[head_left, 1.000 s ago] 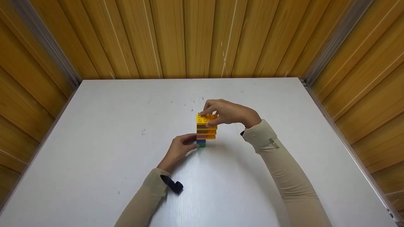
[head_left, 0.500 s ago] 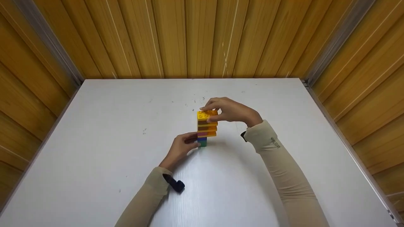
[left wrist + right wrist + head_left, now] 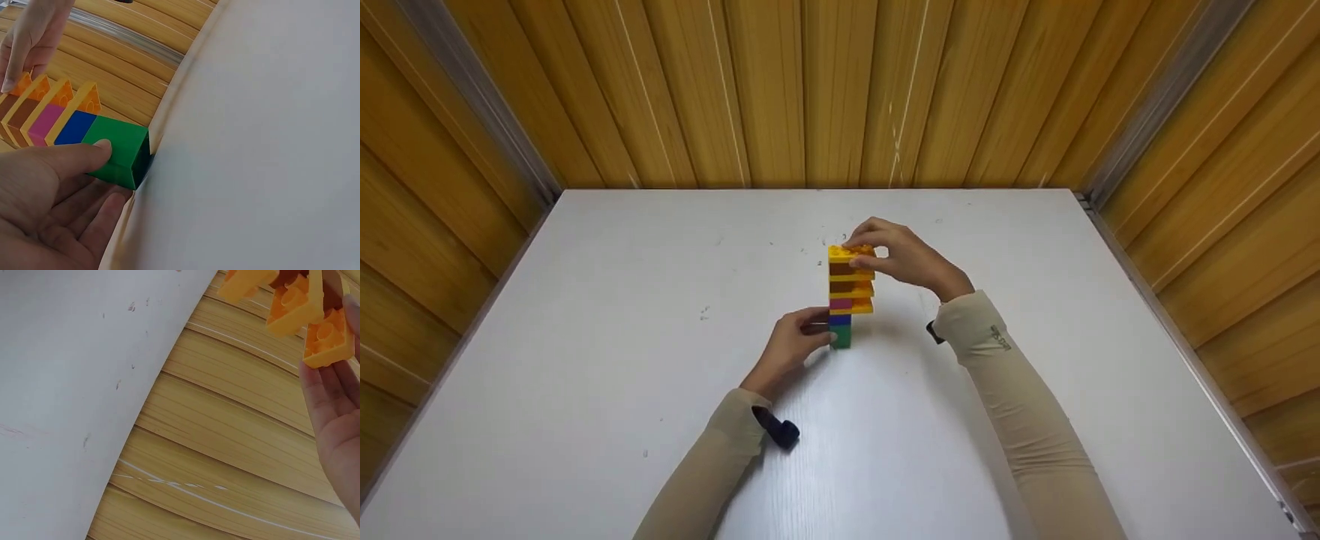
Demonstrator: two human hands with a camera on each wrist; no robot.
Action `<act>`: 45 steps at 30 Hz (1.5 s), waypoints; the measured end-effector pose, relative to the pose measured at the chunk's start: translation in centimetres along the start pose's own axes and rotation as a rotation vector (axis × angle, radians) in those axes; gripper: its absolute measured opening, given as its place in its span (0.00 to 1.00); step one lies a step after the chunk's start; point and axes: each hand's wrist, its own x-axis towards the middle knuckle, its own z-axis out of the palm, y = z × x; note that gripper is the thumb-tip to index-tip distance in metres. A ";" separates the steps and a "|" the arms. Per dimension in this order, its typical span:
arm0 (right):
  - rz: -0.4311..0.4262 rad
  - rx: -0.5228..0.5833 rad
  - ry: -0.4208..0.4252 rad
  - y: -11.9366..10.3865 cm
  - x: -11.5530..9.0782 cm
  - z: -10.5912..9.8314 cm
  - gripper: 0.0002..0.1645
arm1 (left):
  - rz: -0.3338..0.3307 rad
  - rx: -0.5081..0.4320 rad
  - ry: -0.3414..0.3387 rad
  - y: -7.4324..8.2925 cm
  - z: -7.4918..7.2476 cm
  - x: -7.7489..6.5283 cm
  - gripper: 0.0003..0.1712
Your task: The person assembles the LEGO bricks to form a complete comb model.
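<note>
A tower of toy bricks [image 3: 841, 304] stands on the white table in the head view. From the bottom it runs green, blue, pink and brown, with yellow plates between that jut out to the right. My left hand [image 3: 793, 343] pinches the green brick [image 3: 118, 143] at the base; the left wrist view shows the thumb on its side. At the top, my right hand [image 3: 904, 253] holds the jutting end of the uppermost yellow brick [image 3: 840, 253] between thumb and fingers. Open undersides of the yellow bricks [image 3: 295, 309] show in the right wrist view.
The white table [image 3: 622, 300] surrounds the tower, with small dark marks on its surface. Yellow wood-patterned panels [image 3: 772, 90] rise behind it and at both sides. A black strap [image 3: 776, 429] hangs at the left wrist.
The tower's top has shifted away from me together with my right hand, and more of its front side shows. My left hand has stayed at the base.
</note>
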 end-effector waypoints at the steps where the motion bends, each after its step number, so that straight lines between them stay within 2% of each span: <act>1: 0.002 -0.003 0.017 0.2 0.1 0.1 0.19 | -0.005 -0.007 0.006 0.1 0.0 0.1 0.27; 7: 0.046 -0.017 0.089 1.7 0.4 1.2 0.24 | -0.023 -0.014 0.041 0.3 0.1 0.6 0.28; 12: 0.154 0.044 0.125 2.8 0.1 2.1 0.35 | -0.046 0.011 0.054 0.5 0.3 1.1 0.28; 17: 0.281 0.124 0.097 3.7 -0.6 2.8 0.48 | -0.082 0.017 0.071 0.8 0.3 1.4 0.29; 22: 0.351 0.186 0.054 4.4 -0.9 3.7 0.54 | -0.096 0.020 0.079 0.9 0.2 1.7 0.29; 25: 0.375 0.201 0.031 4.6 -0.9 4.3 0.54 | -0.100 0.015 0.079 1.0 0.2 1.9 0.29; 30: 0.412 0.158 0.010 5.1 -0.7 5.0 0.50 | -0.117 -0.002 0.084 1.0 0.2 2.1 0.28; 38: 0.455 0.143 -0.016 5.8 -0.4 5.4 0.45 | -0.076 -0.012 0.123 1.0 0.5 2.5 0.25; 45: 0.476 0.132 -0.043 6.6 -0.1 5.6 0.41 | -0.075 -0.015 0.109 0.7 0.5 2.7 0.25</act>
